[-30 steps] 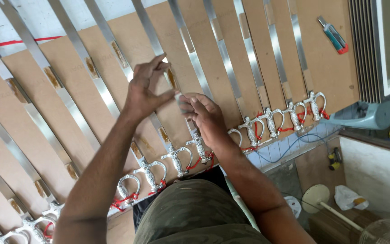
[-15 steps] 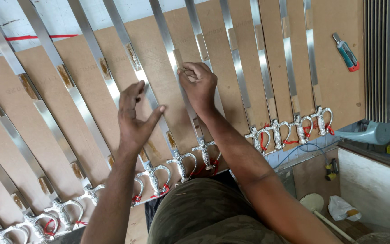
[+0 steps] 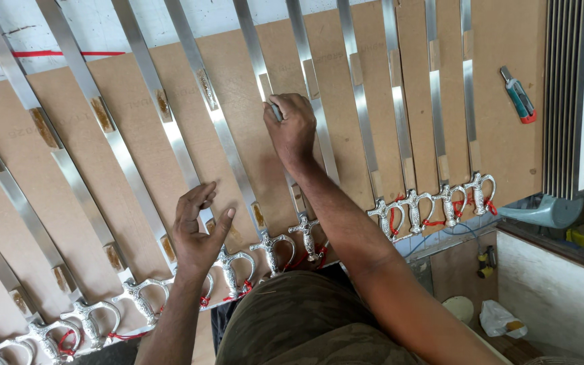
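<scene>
Several shiny metal swords lie side by side, taped down on a brown board [image 3: 508, 149], their silver hilts along the near edge. My right hand [image 3: 292, 128] is closed on a small grey object pressed against one sword blade [image 3: 265, 74] near the middle of its length. That blade's hilt [image 3: 307, 236] lies below my forearm. My left hand [image 3: 197, 230] rests flat, fingers apart, on the board near another silver hilt [image 3: 228, 267], holding nothing.
A green and red utility knife [image 3: 518, 94] lies on the board's right part. A stack of grey strips [image 3: 562, 101] stands along the right edge. A light blue tool [image 3: 542, 213] sits at the board's corner. A white bag [image 3: 498, 318] lies on the floor.
My right hand has slid away from me up the blade, from near the hilts to mid-blade. My left hand has dropped toward the hilts and settled flat on the board.
</scene>
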